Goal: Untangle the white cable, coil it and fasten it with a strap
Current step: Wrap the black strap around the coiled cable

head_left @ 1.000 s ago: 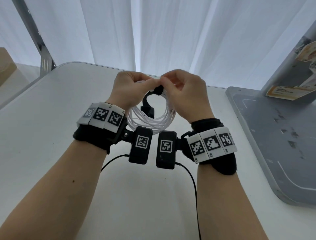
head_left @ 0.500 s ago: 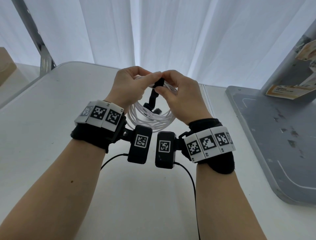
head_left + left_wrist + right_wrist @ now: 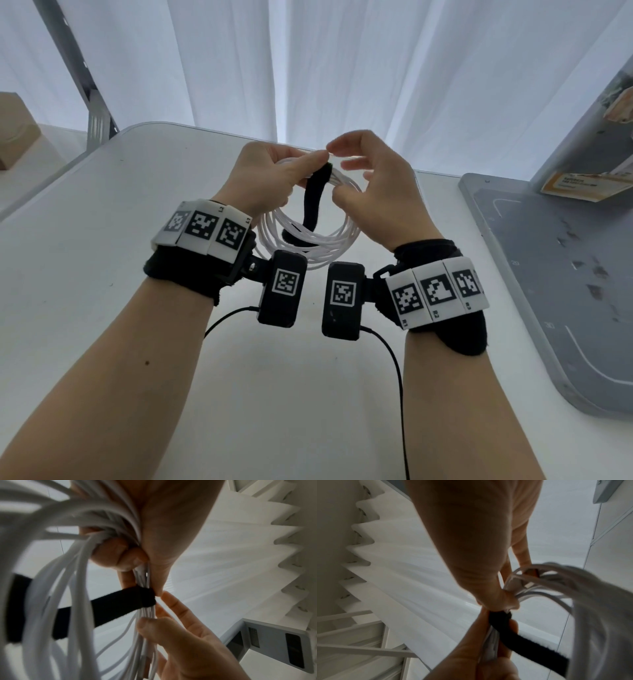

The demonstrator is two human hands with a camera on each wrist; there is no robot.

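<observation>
The white cable [image 3: 308, 246] is a round coil held up above the table between both hands. A black strap [image 3: 313, 198] is wrapped once round the top of the coil, and its free tail hangs down through the ring. My left hand [image 3: 310, 169] pinches the bundle right at the wrap; the left wrist view shows the strap [image 3: 116, 607] cinched round the strands [image 3: 77, 574]. My right hand [image 3: 337, 174] is just right of the wrap. Its thumb [image 3: 142, 623] presses the strands against the fingers behind, and its index finger lies straight beside the strap.
A white table [image 3: 102, 240] lies under the hands, with a white curtain behind it. A grey board [image 3: 565, 274] lies along the table's right side. A cardboard box [image 3: 13, 137] and a metal frame leg [image 3: 96, 113] stand at far left. Black camera leads [image 3: 394, 377] hang from the wrists.
My right hand has let go of the strap at the top of the coil and its fingers have spread. The strap's curled tail has dropped and hangs longer. Both hands have risen slightly.
</observation>
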